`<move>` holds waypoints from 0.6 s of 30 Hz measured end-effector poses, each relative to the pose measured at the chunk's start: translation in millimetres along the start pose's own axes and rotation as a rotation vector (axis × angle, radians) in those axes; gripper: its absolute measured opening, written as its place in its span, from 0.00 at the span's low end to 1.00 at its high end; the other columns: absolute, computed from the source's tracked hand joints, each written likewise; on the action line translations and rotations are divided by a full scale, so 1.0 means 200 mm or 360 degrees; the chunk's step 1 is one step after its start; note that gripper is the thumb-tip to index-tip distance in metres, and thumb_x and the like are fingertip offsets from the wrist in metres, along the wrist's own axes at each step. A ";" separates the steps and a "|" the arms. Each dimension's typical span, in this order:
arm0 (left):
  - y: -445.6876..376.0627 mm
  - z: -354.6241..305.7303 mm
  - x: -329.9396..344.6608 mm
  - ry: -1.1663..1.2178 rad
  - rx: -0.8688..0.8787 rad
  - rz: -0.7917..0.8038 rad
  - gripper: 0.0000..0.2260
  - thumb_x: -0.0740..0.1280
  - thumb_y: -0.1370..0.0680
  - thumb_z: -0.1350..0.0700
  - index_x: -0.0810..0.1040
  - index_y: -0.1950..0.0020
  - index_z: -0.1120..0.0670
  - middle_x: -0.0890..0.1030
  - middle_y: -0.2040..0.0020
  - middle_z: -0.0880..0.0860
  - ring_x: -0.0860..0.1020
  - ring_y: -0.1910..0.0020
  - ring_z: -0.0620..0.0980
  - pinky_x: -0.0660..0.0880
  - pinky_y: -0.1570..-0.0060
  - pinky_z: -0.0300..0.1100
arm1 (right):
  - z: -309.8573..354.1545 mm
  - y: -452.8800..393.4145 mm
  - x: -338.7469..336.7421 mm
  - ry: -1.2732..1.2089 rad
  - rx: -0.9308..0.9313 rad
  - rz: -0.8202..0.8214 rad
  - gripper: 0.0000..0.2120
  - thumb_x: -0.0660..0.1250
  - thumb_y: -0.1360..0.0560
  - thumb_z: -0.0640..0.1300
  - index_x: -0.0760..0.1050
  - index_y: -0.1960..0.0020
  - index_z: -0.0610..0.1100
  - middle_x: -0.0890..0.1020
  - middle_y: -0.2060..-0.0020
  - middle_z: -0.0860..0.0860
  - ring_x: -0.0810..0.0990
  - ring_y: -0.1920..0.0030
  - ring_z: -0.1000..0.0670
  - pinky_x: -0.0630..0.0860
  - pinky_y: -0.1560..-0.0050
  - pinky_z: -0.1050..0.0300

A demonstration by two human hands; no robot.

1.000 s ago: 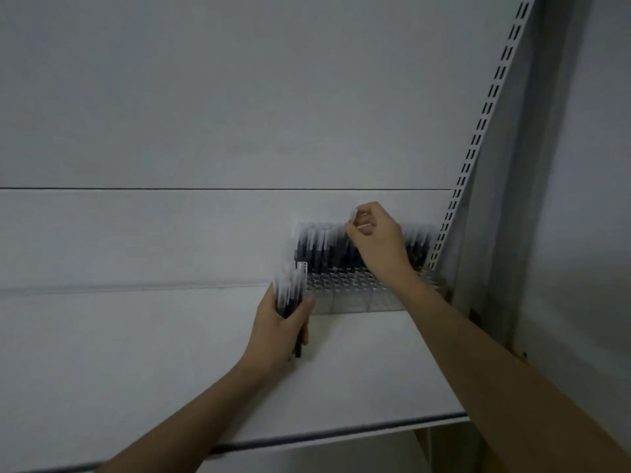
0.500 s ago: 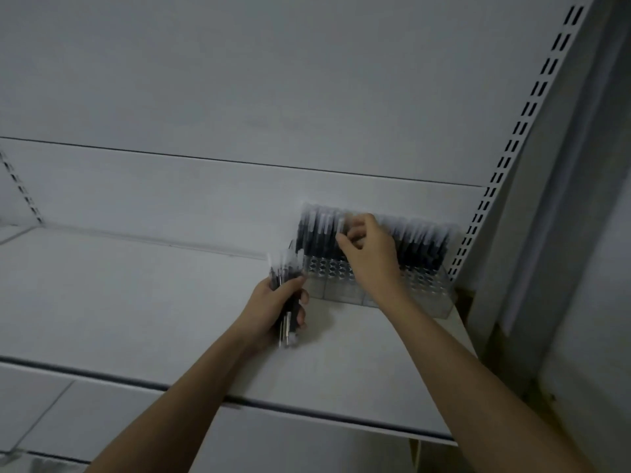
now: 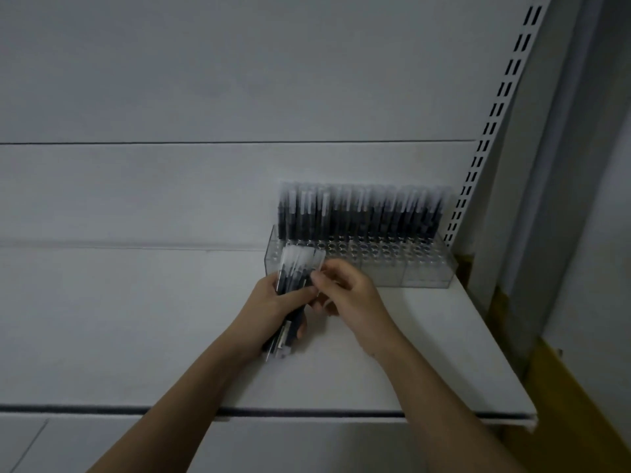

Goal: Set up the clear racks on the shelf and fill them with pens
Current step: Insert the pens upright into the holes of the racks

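A clear rack [image 3: 420, 273] stands at the back right of the white shelf [image 3: 136, 319]. Its rear rows hold several black pens with clear caps [image 3: 362, 209]; the front rows of holes show nothing in them. My left hand [image 3: 269, 308] grips a bundle of the same pens [image 3: 297, 268], caps pointing up, just in front of the rack's left end. My right hand [image 3: 345, 291] is against the bundle's right side, its fingertips pinching a pen near the caps.
A slotted white upright [image 3: 485, 131] runs up the right side behind the rack. The shelf's front edge [image 3: 307, 412] lies close below my forearms. Yellowish cardboard [image 3: 553, 387] shows past the shelf's right end.
My right hand has left the pens standing in the rack and come down to the bundle in my left hand. The left hand has held the bundle throughout.
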State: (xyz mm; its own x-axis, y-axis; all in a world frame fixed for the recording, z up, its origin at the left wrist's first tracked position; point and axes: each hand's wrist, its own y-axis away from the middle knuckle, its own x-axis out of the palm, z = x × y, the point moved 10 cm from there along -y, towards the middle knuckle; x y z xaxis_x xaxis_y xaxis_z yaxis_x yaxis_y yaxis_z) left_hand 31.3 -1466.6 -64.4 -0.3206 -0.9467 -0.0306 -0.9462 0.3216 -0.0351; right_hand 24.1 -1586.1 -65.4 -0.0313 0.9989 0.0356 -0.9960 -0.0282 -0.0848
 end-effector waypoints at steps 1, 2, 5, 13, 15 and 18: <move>0.00 0.00 0.01 -0.0005 0.0009 0.0015 0.06 0.69 0.22 0.61 0.77 0.54 0.64 0.81 0.62 0.61 0.74 0.77 0.55 0.71 0.78 0.41 | 0.00 0.00 -0.02 -0.0008 -0.0008 -0.0016 0.01 0.69 0.22 0.44 0.80 0.51 0.48 0.83 0.63 0.51 0.81 0.64 0.51 0.75 0.64 0.59; 0.00 -0.01 0.02 -0.0016 0.0018 0.0021 0.05 0.69 0.23 0.61 0.77 0.55 0.63 0.81 0.64 0.60 0.74 0.77 0.55 0.70 0.78 0.41 | -0.01 0.01 -0.03 -0.0010 -0.0011 -0.0034 0.02 0.70 0.22 0.44 0.80 0.51 0.47 0.83 0.62 0.50 0.81 0.63 0.50 0.75 0.63 0.58; 0.02 -0.02 0.02 -0.0045 0.0043 0.0006 0.04 0.69 0.22 0.62 0.77 0.55 0.63 0.81 0.67 0.57 0.74 0.77 0.54 0.71 0.77 0.41 | -0.02 0.01 -0.05 -0.0045 0.0014 -0.0074 0.02 0.70 0.23 0.44 0.81 0.53 0.48 0.84 0.60 0.48 0.82 0.61 0.49 0.76 0.60 0.56; 0.04 -0.03 0.02 -0.0010 0.0084 0.0070 0.04 0.68 0.21 0.60 0.77 0.50 0.61 0.82 0.60 0.61 0.75 0.73 0.55 0.72 0.76 0.42 | 0.01 0.00 -0.05 -0.0331 -0.0038 -0.0126 0.03 0.68 0.23 0.33 0.77 0.51 0.39 0.83 0.61 0.44 0.81 0.64 0.44 0.78 0.64 0.54; 0.04 -0.04 0.02 0.0037 0.0106 0.0091 0.06 0.68 0.21 0.59 0.78 0.46 0.60 0.84 0.57 0.61 0.75 0.72 0.55 0.73 0.75 0.42 | 0.04 0.00 -0.05 -0.0311 -0.0069 -0.0121 0.04 0.69 0.23 0.33 0.77 0.49 0.39 0.84 0.58 0.45 0.82 0.61 0.46 0.79 0.62 0.54; 0.03 -0.03 0.01 0.0097 0.0108 0.0024 0.09 0.65 0.19 0.57 0.76 0.41 0.61 0.85 0.55 0.60 0.76 0.72 0.54 0.73 0.74 0.41 | 0.13 -0.04 -0.11 -0.0209 -0.0141 -0.0242 0.06 0.70 0.23 0.35 0.77 0.47 0.39 0.86 0.56 0.46 0.84 0.56 0.46 0.82 0.52 0.48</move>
State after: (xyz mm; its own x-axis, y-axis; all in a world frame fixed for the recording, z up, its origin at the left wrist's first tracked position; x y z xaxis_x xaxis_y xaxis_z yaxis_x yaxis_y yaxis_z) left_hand 25.7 -1466.7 -57.9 -0.3386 -0.9405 0.0289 -0.9369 0.3342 -0.1025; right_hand 30.4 -1608.8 -40.3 0.1023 0.9777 0.1836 -0.9790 0.1317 -0.1556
